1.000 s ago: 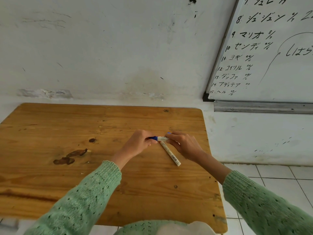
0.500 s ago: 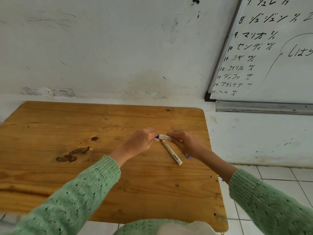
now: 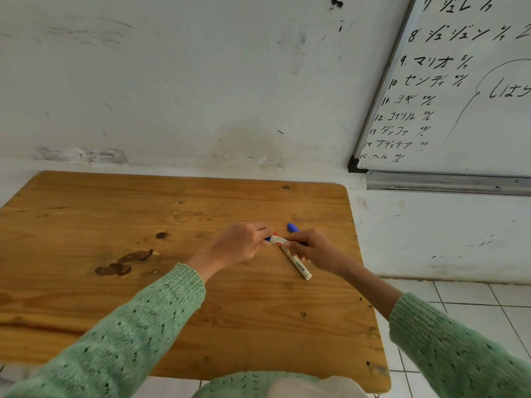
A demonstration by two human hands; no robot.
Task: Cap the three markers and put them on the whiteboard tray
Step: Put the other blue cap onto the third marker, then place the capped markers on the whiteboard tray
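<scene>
Over the right half of the wooden table (image 3: 115, 297), my left hand (image 3: 235, 244) and my right hand (image 3: 311, 249) meet around a white-bodied marker (image 3: 279, 240). The left fingers pinch its blue cap (image 3: 268, 239) and the right fingers grip its body. A second white marker (image 3: 300, 265) lies on the table under my right hand, pointing toward me. A blue piece (image 3: 292, 227) pokes out just beyond my right hand; I cannot tell whether it is a cap or a marker end. The metal whiteboard tray (image 3: 448, 183) runs along the wall at the far right.
The whiteboard (image 3: 474, 110) with black writing hangs above the tray. Dark stains (image 3: 123, 262) mark the table's left half. White floor tiles (image 3: 474, 305) lie to the right of the table. A scuffed white wall (image 3: 186, 81) stands behind it.
Both hands stay together at the marker, with the blue cap closer against its body. The blue piece now shows beyond my right hand. The lying marker has not moved.
</scene>
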